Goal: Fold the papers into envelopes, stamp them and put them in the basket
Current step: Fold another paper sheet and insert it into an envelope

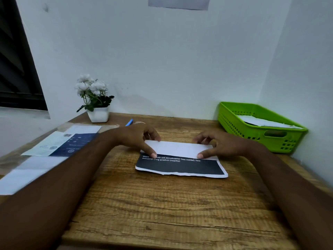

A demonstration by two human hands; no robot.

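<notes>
**A:** Head view, far left: loose pile of printed and blank white paper sheets (54, 147) along the edge of the brown wood-grain table (162, 204). Probably stock, kept clear of the folding space.

**B:** Behind it?

**A:** White flowers in a small white pot (98, 105) against the wall, then a blue pen (129, 122), half hidden behind the left hand (137, 139). No stamp visible anywhere.

**B:** That hand?

**A:** Pinching the left end of a turned-over flap, thumb on the near edge, fingers curled at the far one.

**B:** Flap of what?

**A:** Black-and-white printed paper sheet (180, 167), flat at table centre, white back folded toward the viewer over the black print. Ragged near edge.

**B:** Other side?

**A:** Right hand (218, 143) mirroring the pinch on the right end. Likely squaring the flap before creasing.

**B:** Far right?

**A:** Green slotted plastic basket (259, 134) in the corner, near the right hand, already holding folded white paper (266, 121). Handy for dropping finished envelopes.
</notes>
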